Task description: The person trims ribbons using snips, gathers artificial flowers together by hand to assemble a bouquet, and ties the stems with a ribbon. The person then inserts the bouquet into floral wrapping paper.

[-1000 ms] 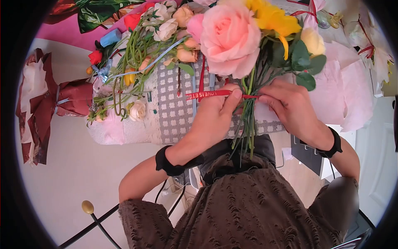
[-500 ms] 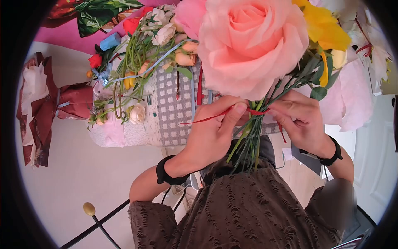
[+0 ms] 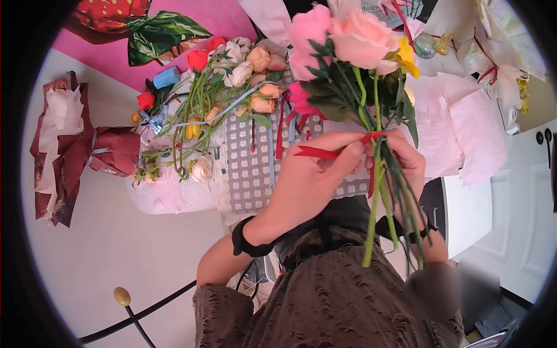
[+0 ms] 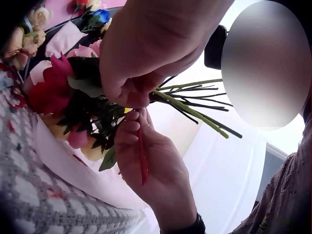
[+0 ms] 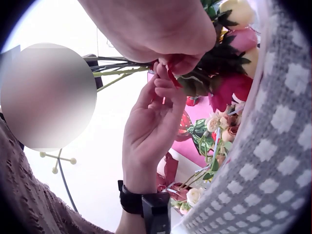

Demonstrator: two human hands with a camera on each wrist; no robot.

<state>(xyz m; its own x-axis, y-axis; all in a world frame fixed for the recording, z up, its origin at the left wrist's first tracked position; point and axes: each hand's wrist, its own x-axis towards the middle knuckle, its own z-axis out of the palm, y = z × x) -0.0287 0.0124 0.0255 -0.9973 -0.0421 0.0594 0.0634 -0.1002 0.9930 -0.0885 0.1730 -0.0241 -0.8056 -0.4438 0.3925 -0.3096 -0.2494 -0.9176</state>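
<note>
An artificial-flower bouquet stands upright between both hands in the head view, its pink roses and a yellow bloom on top and its green stems hanging below. A red ribbon wraps the stems just under the leaves. With thumb and fingers my left hand pinches the ribbon at the stems, and one tail sticks out to the left. On the far side of the stems my right hand pinches the ribbon too, as the left wrist view shows. A red tail lies along its palm. The stems partly hide this hand in the head view.
A grey cloth with white squares covers the work surface. Loose flowers and stems lie to the left, beside a dark red wrapped bundle. Pale pink wrapping paper lies at right. Pink sheet is at the back.
The bouquet has tipped upright and away from the head camera, so its stems show in front. My right hand has shifted behind the stems. Both hands stay at the ribbon.
</note>
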